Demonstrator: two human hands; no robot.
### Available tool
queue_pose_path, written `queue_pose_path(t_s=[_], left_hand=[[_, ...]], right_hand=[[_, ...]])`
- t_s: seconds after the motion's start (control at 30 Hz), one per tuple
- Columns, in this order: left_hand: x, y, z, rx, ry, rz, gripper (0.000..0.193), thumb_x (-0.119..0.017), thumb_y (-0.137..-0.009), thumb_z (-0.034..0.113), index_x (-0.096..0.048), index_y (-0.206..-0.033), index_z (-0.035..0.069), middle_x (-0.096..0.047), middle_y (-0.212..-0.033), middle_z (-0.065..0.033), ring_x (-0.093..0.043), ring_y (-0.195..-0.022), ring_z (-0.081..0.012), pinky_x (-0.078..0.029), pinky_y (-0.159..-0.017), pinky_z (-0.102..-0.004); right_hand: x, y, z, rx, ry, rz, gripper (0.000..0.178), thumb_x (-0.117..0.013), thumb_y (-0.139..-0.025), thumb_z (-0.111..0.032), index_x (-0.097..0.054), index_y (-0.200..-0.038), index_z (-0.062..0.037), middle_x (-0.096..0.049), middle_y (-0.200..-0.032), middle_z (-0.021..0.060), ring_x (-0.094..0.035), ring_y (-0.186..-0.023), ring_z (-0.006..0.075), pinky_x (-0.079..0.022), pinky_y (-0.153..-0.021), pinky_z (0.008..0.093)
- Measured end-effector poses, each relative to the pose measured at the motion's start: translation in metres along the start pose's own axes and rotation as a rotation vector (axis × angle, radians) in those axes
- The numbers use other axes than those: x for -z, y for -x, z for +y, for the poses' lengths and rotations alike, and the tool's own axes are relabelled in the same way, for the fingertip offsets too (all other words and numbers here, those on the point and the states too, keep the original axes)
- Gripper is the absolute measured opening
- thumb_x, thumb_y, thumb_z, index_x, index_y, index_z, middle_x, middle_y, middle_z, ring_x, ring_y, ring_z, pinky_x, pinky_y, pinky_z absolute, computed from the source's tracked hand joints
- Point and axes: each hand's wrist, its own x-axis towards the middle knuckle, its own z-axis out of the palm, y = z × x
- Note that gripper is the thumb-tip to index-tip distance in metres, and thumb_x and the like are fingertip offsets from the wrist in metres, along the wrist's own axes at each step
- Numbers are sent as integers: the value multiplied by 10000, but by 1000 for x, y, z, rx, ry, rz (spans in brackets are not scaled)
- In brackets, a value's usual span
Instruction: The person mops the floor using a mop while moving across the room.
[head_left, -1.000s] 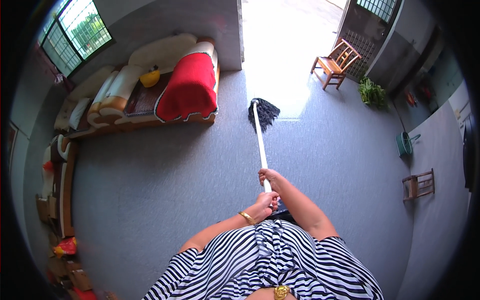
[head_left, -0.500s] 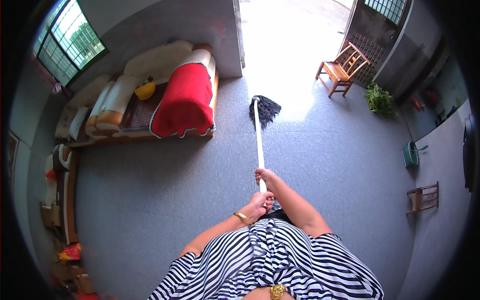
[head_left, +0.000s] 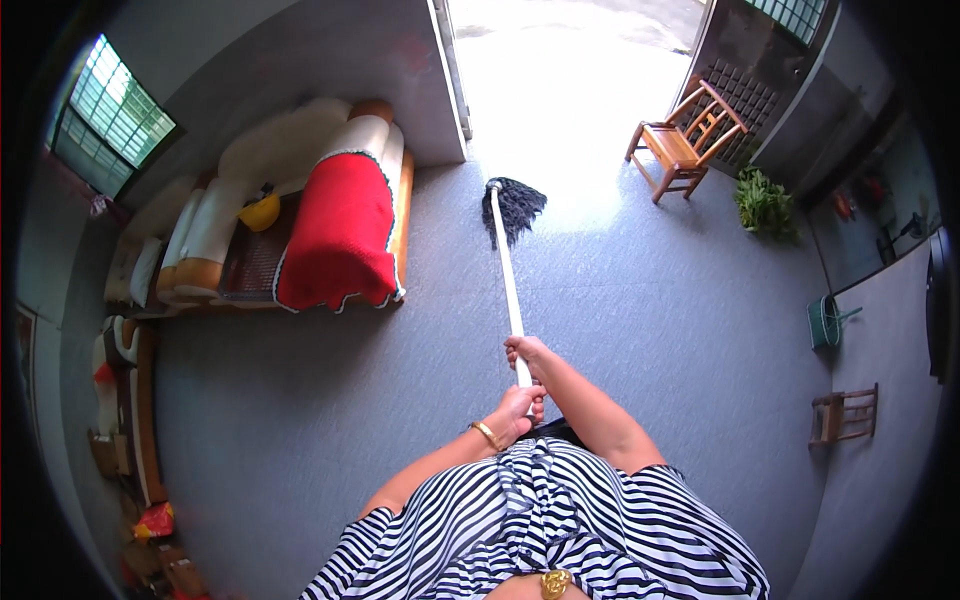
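A mop with a long white handle and a dark, stringy head reaches away from me across the grey floor. Its head lies on the floor a little short of the bright doorway. My right hand is wrapped round the handle farther up. Closer to my body, my left hand grips the handle near its top end, with a gold bracelet on that wrist. The very end of the handle is hidden by my left hand.
At left stands a sofa with a red cover and a yellow helmet-like object. A wooden chair and leafy greens are right of the doorway. Along the right wall are a green basket and a small wooden stool.
In the picture, the mop head has shifted slightly left and away from me. The view has turned a little, so the sofa sits farther left and lower. Both hands keep their hold.
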Motion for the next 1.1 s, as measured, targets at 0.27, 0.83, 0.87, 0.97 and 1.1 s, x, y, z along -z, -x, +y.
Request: queue_pose_path(t_s=[0.27,0.83,0.87,0.97,1.1], left_hand=[[-27,-27,30,29,-26,16,76,-444,-660,20,-374,-668,49,-346,-460,6,-317,-336,-62,-268,-299,-196],[-76,-118,190,67,-58,-10,52,-437,-667,31,-389,-649,38,-333,-453,6,-316,-347,-71,-267,-303,-191],[-80,-120,204,68,-52,-4,52,-437,-667,31,-389,-649,38,-333,-453,6,-316,-347,-71,-267,-303,-191],[-86,-135,241,46,-84,-20,54,-439,-667,33,-390,-647,39,-333,-450,7,-319,-348,-72,-270,-304,-192],[-94,-153,283,53,-79,30,99,-440,-657,-5,-372,-635,64,-322,-447,27,-293,-332,-44,-246,-293,-170]], right_hand=[[6,-15,-44,19,24,-31,81,-471,-652,-86,-412,-615,-46,-386,-453,0,-359,-337,66,-327,-309,199],[-32,-98,-205,23,-30,-30,90,-463,-670,-95,-388,-628,-66,-398,-469,4,-356,-342,67,-315,-305,196],[-33,-113,-213,16,-46,-38,91,-460,-671,-94,-386,-625,-69,-394,-466,2,-355,-342,68,-315,-304,200],[-45,-137,-243,29,-42,-33,106,-458,-669,-93,-379,-602,-76,-384,-460,-3,-355,-345,69,-315,-306,204],[-58,-167,-275,35,-95,-31,101,-466,-661,-81,-415,-580,-49,-401,-442,16,-367,-330,84,-324,-302,214]])
